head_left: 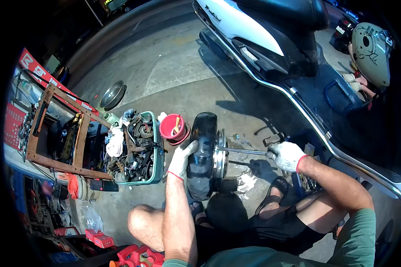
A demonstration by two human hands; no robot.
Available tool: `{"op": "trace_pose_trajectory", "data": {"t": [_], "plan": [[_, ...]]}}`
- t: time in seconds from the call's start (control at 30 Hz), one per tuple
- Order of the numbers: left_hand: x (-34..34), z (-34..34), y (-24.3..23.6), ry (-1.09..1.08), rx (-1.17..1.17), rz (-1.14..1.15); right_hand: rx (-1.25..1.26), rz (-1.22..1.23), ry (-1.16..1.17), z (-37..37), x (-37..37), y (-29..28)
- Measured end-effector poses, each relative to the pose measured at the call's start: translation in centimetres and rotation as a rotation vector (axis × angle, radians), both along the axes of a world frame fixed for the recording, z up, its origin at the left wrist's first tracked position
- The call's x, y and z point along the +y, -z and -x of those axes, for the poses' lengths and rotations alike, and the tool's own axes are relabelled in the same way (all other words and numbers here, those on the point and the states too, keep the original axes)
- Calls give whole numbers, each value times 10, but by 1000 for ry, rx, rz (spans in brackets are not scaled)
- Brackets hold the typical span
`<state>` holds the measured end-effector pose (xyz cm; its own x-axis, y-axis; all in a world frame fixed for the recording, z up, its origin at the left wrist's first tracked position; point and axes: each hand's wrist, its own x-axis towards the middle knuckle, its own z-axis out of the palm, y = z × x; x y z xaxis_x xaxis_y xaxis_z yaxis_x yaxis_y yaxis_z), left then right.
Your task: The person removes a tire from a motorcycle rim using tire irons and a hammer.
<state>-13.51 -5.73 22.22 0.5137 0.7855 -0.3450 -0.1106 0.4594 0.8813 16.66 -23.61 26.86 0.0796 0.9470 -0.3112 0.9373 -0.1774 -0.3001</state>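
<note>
A black scooter tyre (202,147) stands upright on the ground between my legs, with a silver wheel rim (220,160) on its right side. My left hand (182,161), in a white glove with a red cuff, grips the tyre's left side. A long metal tyre lever (247,151) is held in my right hand (287,156), gloved the same way and closed round the lever's right end. The lever lies nearly level, and its left end meets the rim. Whether its tip sits under the tyre's edge I cannot tell. A second dark rod (250,165) is seen just below it.
Left of the tyre stand a red bucket (168,127) and a green crate (158,171) full of greasy parts. Beyond are a rusty metal frame (78,147) and a metal basin (113,95). A white scooter (254,26) fills the upper right, near a helmet (370,51).
</note>
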Motion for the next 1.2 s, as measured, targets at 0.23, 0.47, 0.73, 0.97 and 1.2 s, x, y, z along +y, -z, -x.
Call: {"op": "trace_pose_trajectory", "data": {"t": [0.23, 0.47, 0.73, 0.97, 1.2], "plan": [[2, -4, 4, -4, 74, -62, 179, -41, 12, 11, 6, 44], [-5, -8, 6, -1, 69, -72, 338, -150, 23, 15, 6, 85], [-16, -9, 11, 4, 145, -168, 66, 13, -128, -7, 32, 39], [-50, -55, 11, -32, 218, -261, -310, 248, -174, -7, 51, -77], [-66, -76, 29, -50, 296, -304, -509, 458, -190, 0, 54, -136]]}}
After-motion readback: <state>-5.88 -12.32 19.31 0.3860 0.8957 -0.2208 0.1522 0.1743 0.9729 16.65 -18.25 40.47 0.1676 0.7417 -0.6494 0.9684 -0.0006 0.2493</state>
